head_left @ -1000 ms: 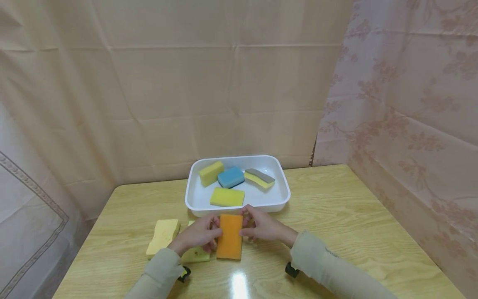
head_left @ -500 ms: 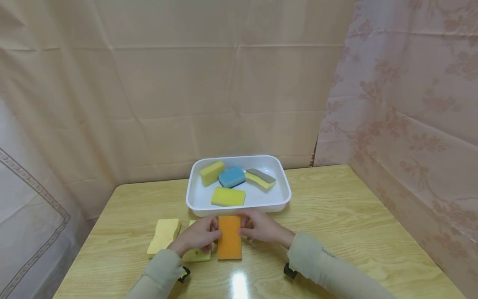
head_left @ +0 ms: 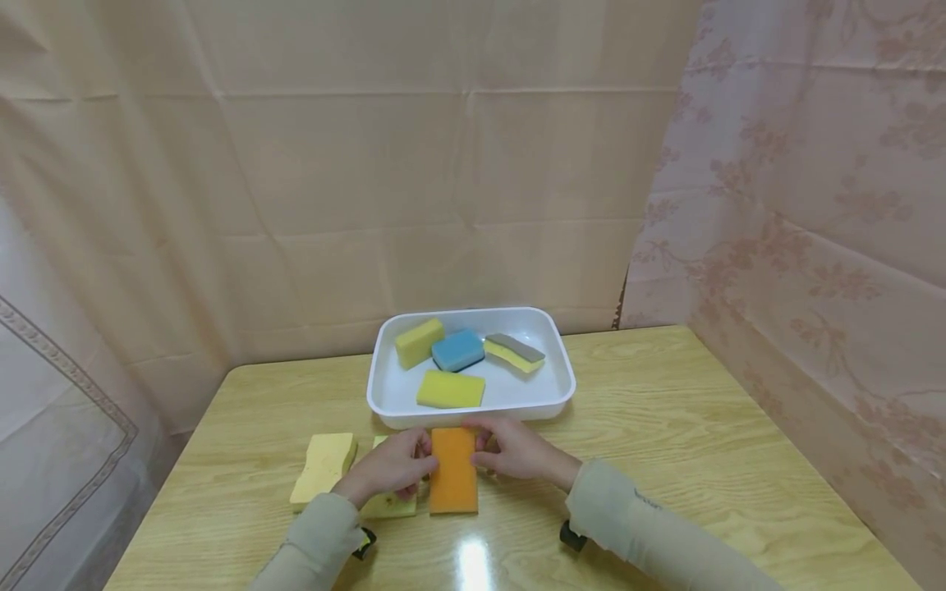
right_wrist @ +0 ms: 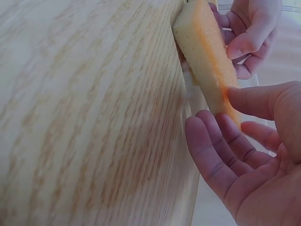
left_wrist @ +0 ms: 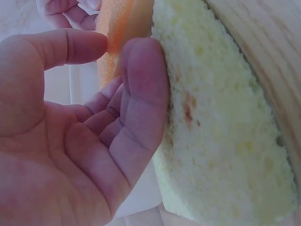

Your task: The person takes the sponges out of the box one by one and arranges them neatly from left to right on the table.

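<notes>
Fingers curled, the left hand (head_left: 395,465) and right hand (head_left: 519,449) hold opposite long edges of the orange-topped, cream-sided, rectangular foam sponge (head_left: 454,476).

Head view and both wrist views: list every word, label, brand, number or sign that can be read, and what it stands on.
Readable text: none.
Right sleeve: a small dark mark, perhaps lettering, too small to read.
Orange sponge and white tray: no lettering shows.
</notes>
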A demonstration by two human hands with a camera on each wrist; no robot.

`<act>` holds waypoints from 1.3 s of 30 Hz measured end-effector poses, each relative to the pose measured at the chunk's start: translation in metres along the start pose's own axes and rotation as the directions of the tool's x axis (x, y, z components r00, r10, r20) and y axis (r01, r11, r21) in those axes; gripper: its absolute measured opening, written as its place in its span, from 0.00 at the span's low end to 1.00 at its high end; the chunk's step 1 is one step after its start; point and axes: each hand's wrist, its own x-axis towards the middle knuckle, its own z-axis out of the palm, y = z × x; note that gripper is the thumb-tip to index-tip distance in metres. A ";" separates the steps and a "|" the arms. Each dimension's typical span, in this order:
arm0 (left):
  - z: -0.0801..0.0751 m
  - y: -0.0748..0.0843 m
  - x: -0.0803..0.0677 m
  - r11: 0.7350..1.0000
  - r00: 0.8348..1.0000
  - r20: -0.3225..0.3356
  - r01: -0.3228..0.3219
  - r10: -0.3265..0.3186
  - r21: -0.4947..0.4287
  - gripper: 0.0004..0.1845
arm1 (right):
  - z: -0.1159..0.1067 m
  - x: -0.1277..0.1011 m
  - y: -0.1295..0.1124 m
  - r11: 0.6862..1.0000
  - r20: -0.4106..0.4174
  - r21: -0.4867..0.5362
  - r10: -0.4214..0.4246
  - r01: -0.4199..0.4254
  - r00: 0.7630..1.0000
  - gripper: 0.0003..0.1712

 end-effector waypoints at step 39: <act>0.002 -0.006 0.004 0.999 1.000 -0.017 0.007 -0.006 0.039 0.06 | 0.004 0.003 0.005 0.991 0.035 -0.134 -0.014 0.019 0.999 0.21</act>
